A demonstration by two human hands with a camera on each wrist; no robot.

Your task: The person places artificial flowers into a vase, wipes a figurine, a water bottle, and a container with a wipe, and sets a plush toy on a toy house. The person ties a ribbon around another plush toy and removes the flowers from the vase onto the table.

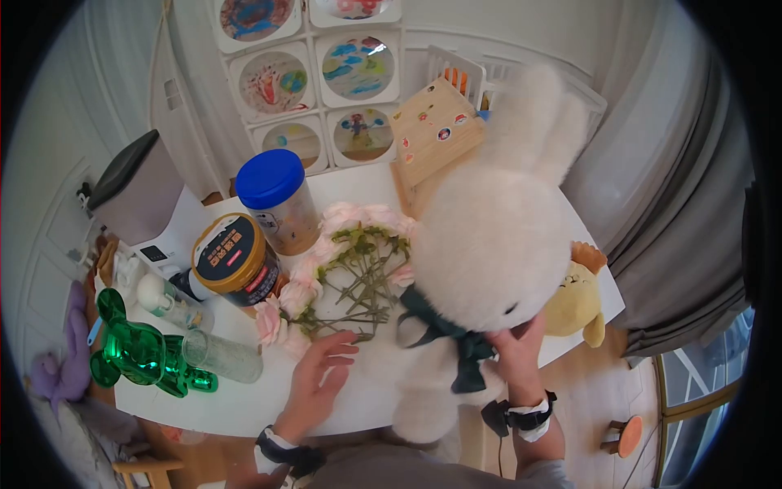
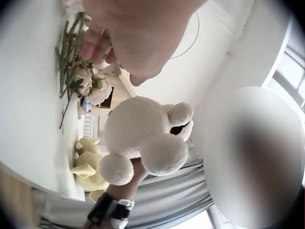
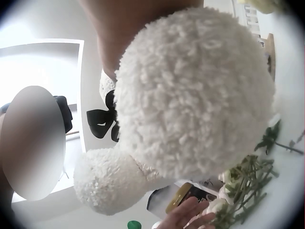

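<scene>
A large white plush rabbit (image 1: 497, 244) with a dark green bow (image 1: 470, 359) is held upright at the table's front right. My right hand (image 1: 520, 354) grips it beside the neck, the fingers partly hidden by the plush. In the left wrist view the rabbit (image 2: 136, 124) shows its underside and round limbs; a white limb (image 3: 195, 95) fills much of the right wrist view. My left hand (image 1: 322, 379) holds nothing, fingers loosely extended close to the green stems of pink artificial roses (image 1: 297, 295). Those stems (image 2: 69, 57) lie beyond the fingers in the left wrist view.
A blue-lidded jar (image 1: 273, 183), a gold-rimmed tub (image 1: 232, 257), a ribbed clear glass (image 1: 224, 356) and a shiny green bear figure (image 1: 142, 346) stand at the left. Behind the rabbit is a wooden box (image 1: 436, 130); a yellow plush (image 1: 574, 301) sits to its right.
</scene>
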